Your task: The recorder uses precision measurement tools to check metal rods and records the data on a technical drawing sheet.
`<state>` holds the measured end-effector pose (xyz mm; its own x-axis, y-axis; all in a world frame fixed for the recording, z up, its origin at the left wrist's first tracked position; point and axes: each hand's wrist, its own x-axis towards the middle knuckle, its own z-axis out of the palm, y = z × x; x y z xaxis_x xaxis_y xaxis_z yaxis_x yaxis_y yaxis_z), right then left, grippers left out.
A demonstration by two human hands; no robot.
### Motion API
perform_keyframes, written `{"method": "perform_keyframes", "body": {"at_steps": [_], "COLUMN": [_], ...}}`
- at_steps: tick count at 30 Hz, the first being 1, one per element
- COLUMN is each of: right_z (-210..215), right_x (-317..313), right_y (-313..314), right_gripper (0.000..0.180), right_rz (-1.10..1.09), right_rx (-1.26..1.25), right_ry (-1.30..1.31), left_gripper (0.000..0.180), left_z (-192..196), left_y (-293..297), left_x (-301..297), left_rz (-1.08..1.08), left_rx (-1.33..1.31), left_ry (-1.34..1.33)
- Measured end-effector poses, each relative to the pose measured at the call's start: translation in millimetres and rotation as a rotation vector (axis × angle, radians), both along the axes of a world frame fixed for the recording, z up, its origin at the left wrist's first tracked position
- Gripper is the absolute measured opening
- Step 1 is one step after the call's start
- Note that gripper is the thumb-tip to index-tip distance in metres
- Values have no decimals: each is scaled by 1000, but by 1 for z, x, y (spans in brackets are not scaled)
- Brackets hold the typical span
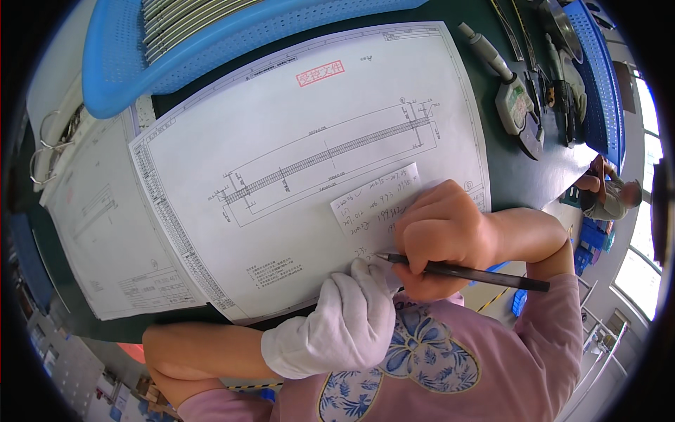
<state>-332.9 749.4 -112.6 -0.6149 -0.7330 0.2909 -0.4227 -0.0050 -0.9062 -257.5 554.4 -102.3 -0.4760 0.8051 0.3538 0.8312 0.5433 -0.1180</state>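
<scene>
A dark pen point(485, 276) is gripped in my bare right hand point(443, 239), its tip touching the lower part of a small white note slip point(362, 204) with handwriting on it. My left hand point(344, 316) wears a white glove. Its fingers are curled together and press on the slip's lower edge, just left of the pen tip. Beneath the slip lies a large technical drawing point(295, 133) of a long thin shaft, marked with a red stamp. My right hand covers part of the slip.
Another drawing point(112, 239) on a ring binder lies at the left. A blue perforated basket point(116, 70) holds several metal rods at the back left. At the right, a micrometer point(517, 105) and other tools lie near a second blue basket point(601, 77). Another person point(612, 197) is farther right.
</scene>
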Motion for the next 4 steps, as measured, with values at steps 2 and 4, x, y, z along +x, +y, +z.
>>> {"method": "perform_keyframes", "body": {"at_steps": [2, 4], "right_z": [3, 5], "right_x": [1, 1], "right_y": [-1, 0], "right_gripper": [22, 19], "right_rz": [-14, -26], "right_rx": [10, 41], "right_ry": [-35, -61], "left_gripper": [16, 17], "left_z": [1, 3], "left_y": [-1, -1], "left_x": [0, 0], "left_rz": [-1, -9], "left_rx": [5, -5], "left_ry": [-4, -23]}}
